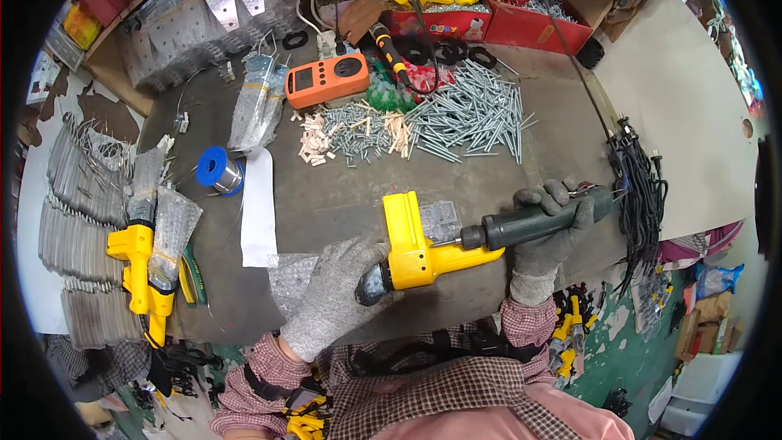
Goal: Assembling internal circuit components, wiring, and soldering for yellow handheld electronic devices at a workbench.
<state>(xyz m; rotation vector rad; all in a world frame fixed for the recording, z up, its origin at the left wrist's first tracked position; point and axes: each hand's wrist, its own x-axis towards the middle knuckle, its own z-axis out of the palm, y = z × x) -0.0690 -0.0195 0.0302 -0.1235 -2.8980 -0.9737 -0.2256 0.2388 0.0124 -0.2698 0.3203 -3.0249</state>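
In a grey knit glove, my left hand [330, 297] closes round the dark end of a yellow plastic tool housing [410, 248], which lies low over the bench. My right hand [547, 254], gloved too, wraps round a dark electric screwdriver [521, 226] held nearly level. Its thin bit points left and meets the right side of the housing; the exact contact point is too small to make out. Behind the housing rests a clear plastic piece [440, 218]. A strip of bubble wrap [292, 279] lies beside my left hand.
Beyond my hands lie a pile of long screws [476, 110], smaller screws [356, 132] and an orange meter [327, 80]. To the left are a blue solder spool [218, 169], a white paper strip [259, 212] and another yellow tool [138, 269]. Black cords [637, 195] bunch at the right.
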